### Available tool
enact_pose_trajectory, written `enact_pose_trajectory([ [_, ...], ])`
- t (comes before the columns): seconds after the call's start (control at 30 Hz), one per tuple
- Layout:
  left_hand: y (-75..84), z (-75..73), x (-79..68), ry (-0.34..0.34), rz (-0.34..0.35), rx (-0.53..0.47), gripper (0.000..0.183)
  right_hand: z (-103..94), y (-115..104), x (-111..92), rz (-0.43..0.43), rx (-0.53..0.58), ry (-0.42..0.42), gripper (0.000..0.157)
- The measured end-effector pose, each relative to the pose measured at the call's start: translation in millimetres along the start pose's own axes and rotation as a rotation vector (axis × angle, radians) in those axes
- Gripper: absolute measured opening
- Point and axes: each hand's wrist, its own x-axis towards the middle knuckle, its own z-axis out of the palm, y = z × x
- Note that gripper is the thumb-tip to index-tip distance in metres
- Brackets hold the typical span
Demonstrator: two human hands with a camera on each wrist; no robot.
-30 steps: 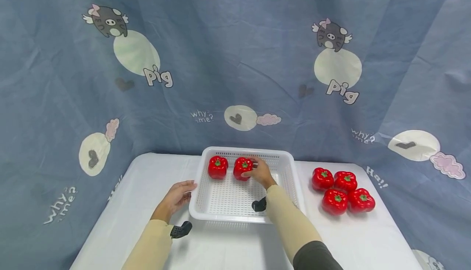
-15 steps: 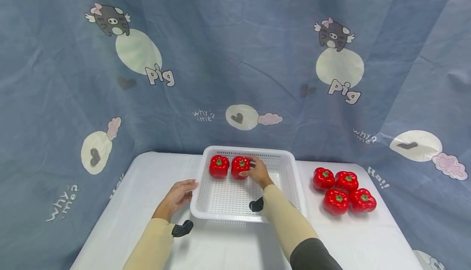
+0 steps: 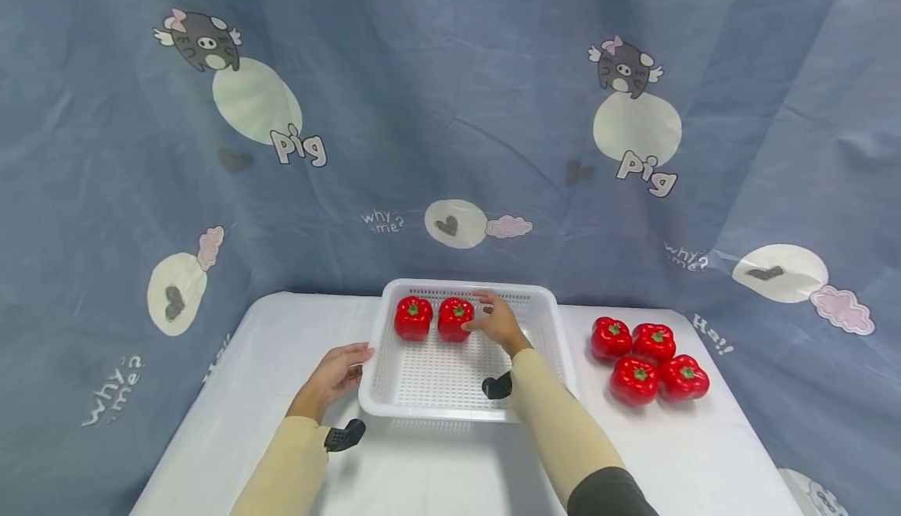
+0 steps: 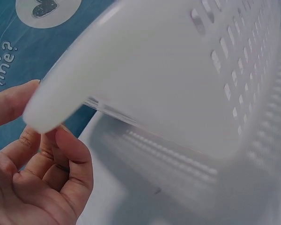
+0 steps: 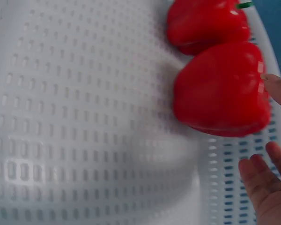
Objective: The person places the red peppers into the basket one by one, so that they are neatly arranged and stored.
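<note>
A white perforated plastic basket [image 3: 443, 383] stands on the table with two red bell peppers in its back left part. My left hand [image 3: 336, 375] holds the basket's left rim; in the left wrist view its fingers are curled under the rim [image 4: 61, 98]. My right hand [image 3: 501, 324] is inside the basket, at the right side of the right-hand bell pepper [image 3: 454, 320]. In the right wrist view its thumb is right at this pepper [image 5: 220, 93], while the other fingers [image 5: 257, 176] are spread away from it. The other bell pepper [image 3: 412, 319] sits to the left, close beside.
Several more red bell peppers [image 3: 634, 381] lie in a cluster on the white table [image 3: 450, 469], right of the basket. Behind the table hangs a blue patterned cloth [image 3: 394, 109], close to the basket's back rim.
The right-hand bell pepper has shifted left, closer to the other one. My right hand has loosened its fingers from it. The left hand stays at the basket's rim.
</note>
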Motion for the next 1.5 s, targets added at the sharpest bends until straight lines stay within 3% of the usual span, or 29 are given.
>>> enact_pose_trajectory([
  [0.4,-2.8,-4.1,0.1,-0.002,-0.004,-0.017,0.048,-30.5,-8.3,-16.3,-0.051,0.062,-0.026,0.063],
  [0.9,-0.5,-6.5,-2.1,-0.007,-0.031,-0.049,0.051,-80.4,0.6,-61.6,-0.028,0.098,-0.048,0.065],
  [1.23,3.1,-1.4,-2.2,-0.021,-0.014,-0.036,0.051,-109.8,20.6,-91.2,-0.012,0.166,0.042,0.065],
  [1.5,1.3,1.9,-2.6,-0.021,-0.006,-0.050,0.050,-130.4,37.2,-110.0,-0.058,0.223,0.106,0.059],
])
